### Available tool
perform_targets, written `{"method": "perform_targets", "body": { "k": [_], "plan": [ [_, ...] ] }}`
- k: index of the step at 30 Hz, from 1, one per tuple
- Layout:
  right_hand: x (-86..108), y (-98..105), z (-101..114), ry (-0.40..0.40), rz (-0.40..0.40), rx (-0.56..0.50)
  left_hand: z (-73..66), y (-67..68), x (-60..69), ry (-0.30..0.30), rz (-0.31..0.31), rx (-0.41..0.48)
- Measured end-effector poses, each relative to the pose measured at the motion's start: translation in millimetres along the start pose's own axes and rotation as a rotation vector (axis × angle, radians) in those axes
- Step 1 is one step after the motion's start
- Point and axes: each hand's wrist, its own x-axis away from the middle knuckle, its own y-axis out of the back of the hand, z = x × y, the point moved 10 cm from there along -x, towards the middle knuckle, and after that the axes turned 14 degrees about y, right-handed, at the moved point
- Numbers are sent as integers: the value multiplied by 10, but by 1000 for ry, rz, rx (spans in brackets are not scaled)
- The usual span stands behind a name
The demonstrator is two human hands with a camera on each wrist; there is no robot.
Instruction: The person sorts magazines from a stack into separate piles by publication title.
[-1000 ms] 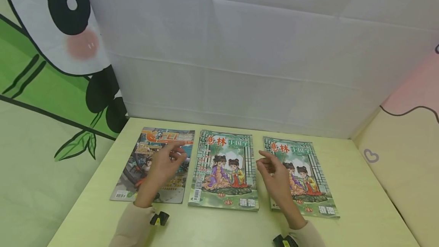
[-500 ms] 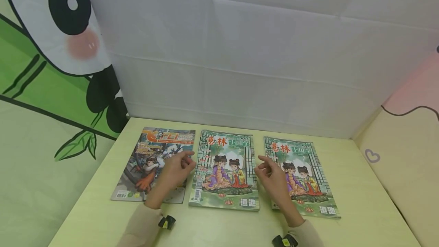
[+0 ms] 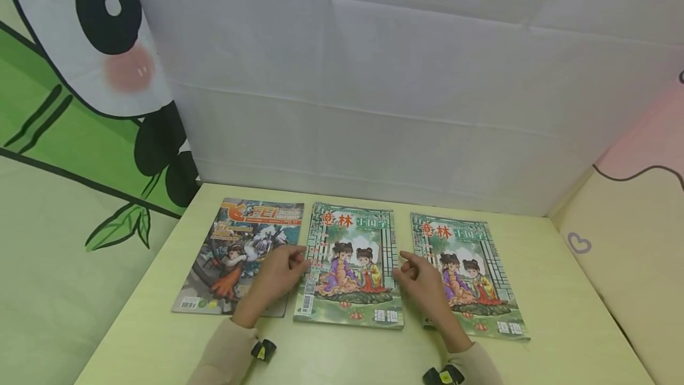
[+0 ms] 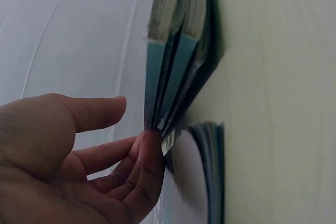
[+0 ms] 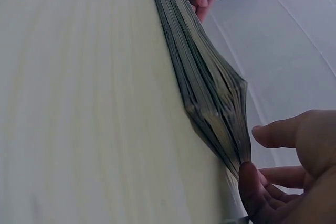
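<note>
A stack of magazines (image 3: 355, 302) with a green cover lies in the middle of the table. At its left edge is my left hand (image 3: 278, 275), the fingers bent and the thumb held apart. In the left wrist view its fingertips touch the stack's blue-green spines (image 4: 181, 72). On the other side is my right hand (image 3: 426, 284); the right wrist view has its fingertips against the page edges (image 5: 210, 77) with the thumb off the stack. Both thumbs stay clear of the cover.
A grey magazine (image 3: 214, 281) headed FEI lies to the left, partly under my left forearm. Another green-covered magazine (image 3: 481, 275) lies to the right, partly behind my right hand. The pale yellow table (image 3: 331, 361) meets a white cloth wall (image 3: 374, 106) at the back.
My left hand has moved right and down from above the grey magazine to the middle stack's left edge. The right hand has lowered slightly to its right edge. The magazines lie as before.
</note>
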Motion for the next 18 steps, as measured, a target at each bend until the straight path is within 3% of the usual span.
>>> {"method": "perform_targets", "body": {
  "k": [9, 18],
  "plan": [
    [23, -70, -15, -13, 58, -3, -13, -26, 13, -20, 25, -14],
    [45, -76, 58, 23, 89, 23, -83, -9, 67, -44, 22, -26]
  ]
}}
